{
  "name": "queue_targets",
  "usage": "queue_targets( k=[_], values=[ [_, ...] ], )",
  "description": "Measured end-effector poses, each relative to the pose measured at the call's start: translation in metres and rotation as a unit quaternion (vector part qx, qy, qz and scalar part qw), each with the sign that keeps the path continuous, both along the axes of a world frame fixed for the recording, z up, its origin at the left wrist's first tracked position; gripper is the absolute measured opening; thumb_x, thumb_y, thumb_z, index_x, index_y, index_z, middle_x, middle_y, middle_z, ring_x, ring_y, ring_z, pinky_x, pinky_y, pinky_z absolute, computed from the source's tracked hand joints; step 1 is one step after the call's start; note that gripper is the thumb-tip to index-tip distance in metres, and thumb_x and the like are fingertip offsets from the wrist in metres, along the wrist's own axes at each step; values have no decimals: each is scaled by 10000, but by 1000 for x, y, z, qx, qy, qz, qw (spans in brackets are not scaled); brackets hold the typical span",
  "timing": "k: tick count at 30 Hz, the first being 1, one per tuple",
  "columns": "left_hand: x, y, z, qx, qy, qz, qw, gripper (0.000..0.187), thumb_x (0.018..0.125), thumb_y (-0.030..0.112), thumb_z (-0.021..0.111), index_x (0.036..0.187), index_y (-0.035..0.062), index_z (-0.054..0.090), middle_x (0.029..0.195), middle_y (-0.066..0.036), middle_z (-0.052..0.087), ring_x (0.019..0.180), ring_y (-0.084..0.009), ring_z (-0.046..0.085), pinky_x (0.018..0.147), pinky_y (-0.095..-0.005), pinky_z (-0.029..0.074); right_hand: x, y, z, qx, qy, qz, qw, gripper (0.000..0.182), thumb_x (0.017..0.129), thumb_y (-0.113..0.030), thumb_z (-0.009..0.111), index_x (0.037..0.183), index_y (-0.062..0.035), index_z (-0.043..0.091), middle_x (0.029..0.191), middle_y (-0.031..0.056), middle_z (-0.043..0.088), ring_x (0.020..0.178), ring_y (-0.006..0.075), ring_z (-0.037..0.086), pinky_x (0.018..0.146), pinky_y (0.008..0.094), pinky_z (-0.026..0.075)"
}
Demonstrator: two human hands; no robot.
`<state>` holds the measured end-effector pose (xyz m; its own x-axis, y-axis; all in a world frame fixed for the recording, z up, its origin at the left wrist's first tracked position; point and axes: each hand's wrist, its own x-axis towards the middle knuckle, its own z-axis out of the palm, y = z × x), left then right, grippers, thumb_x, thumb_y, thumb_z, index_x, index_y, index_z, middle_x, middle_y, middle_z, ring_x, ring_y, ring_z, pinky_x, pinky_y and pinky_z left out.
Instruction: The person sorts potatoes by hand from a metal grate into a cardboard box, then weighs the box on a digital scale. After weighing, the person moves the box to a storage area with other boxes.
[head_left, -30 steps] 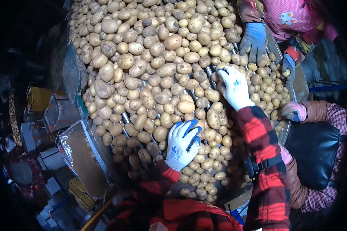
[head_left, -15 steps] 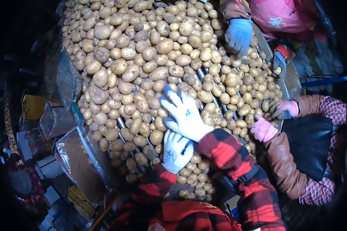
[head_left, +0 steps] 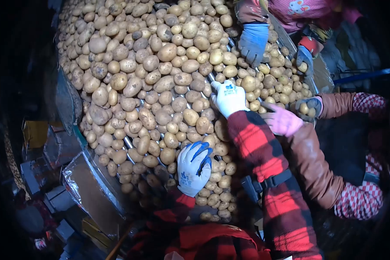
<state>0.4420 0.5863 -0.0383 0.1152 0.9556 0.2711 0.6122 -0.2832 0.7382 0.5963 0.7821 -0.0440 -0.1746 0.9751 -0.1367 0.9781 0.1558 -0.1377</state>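
Observation:
Potatoes [head_left: 167,52] of many sizes cover a bed of metal rollers [head_left: 128,142] in front of me. My left hand [head_left: 193,170], in a white glove with a blue palm side, is over the near potatoes. Its fingers are half curled, the thumb stands apart, and no potato shows in it. My right hand [head_left: 230,99], in a matching glove, reaches farther out to the right, low over the potatoes by a bare strip of roller. Its fingers bend downward and are mostly hidden, so whether it grips a potato does not show.
On the right, one person's blue gloves [head_left: 253,43] are over the potatoes, one holding a potato [head_left: 303,67]. Another person's pink glove [head_left: 284,121] is close to my right wrist; their grey glove [head_left: 308,107] holds potatoes. A foil-edged cardboard box [head_left: 93,193] stands left.
My hands have separated: the right moved right and away from me, the left slightly nearer me. The view shifted a little. The blue glove and pink glove have moved over the potatoes.

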Motion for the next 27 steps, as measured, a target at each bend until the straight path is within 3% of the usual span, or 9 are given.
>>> queue_targets(
  k=[7,11,13,16,19,21,23,24,27],
  values=[
    [-8,-1,1,-91,-188,28,978,296,874,57,619,1154,45,716,1231,-150,668,1157,-321,632,1021,-435,478,43,-32,-6,27,350,-110,930,410,920,-272,661,1287,-91,671,1199,180,696,1095,360,669,944,425,522],
    [-10,9,32,-328,-554,77,762,535,1075,313,443,1541,63,357,1436,-165,538,1260,-312,590,1019,-449,504,20,-97,60,-55,461,-93,881,402,897,-202,668,1272,-55,673,1111,163,709,1032,323,674,905,405,530],
    [-24,27,28,-407,-628,65,660,621,1087,407,378,1590,85,210,1500,-174,478,1306,-323,549,1015,-456,501,5,-116,66,-18,387,89,917,457,860,-232,700,1286,-71,652,1084,150,681,1015,326,654,869,432,513],
    [-40,27,25,-438,-646,84,619,491,1078,325,411,1489,58,407,1358,-142,555,1137,-245,602,775,-306,550,-16,-94,52,44,272,54,960,477,852,-254,704,1289,-90,608,1159,140,641,1012,337,622,851,466,476],
    [-48,14,10,-388,-638,43,664,382,1017,101,521,1392,29,517,1127,-68,615,886,-171,604,678,-234,485,-47,-56,18,33,101,58,993,392,885,-254,624,1248,-109,596,1036,129,623,939,293,628,800,436,464],
    [-53,9,-3,-393,-652,25,648,407,991,46,539,1396,16,514,1127,-68,612,921,-183,614,698,-242,494,-79,-46,-30,137,9,41,990,280,869,-244,633,1114,-110,614,981,147,647,843,342,641,740,467,474],
    [-57,6,-8,-377,-532,-48,757,450,1034,188,492,1462,56,450,1211,-73,577,1022,-202,590,721,-270,508,-74,-41,-32,192,-61,52,978,233,879,-219,604,1092,-126,624,994,136,664,833,311,659,737,453,472],
    [-59,4,-11,-359,-469,-79,803,479,1056,259,468,1496,76,419,1253,-75,559,1073,-212,579,733,-284,514,-58,-40,-29,115,109,26,987,291,854,-236,645,1119,-116,643,1008,143,671,871,342,664,764,461,496],
    [-43,18,33,-456,-682,64,568,673,957,35,545,1581,66,295,1302,-139,594,1077,-264,641,806,-327,541,-38,-58,10,65,352,-60,932,377,795,-234,740,1146,-105,691,1070,159,689,975,371,675,843,441,543]
  ],
)
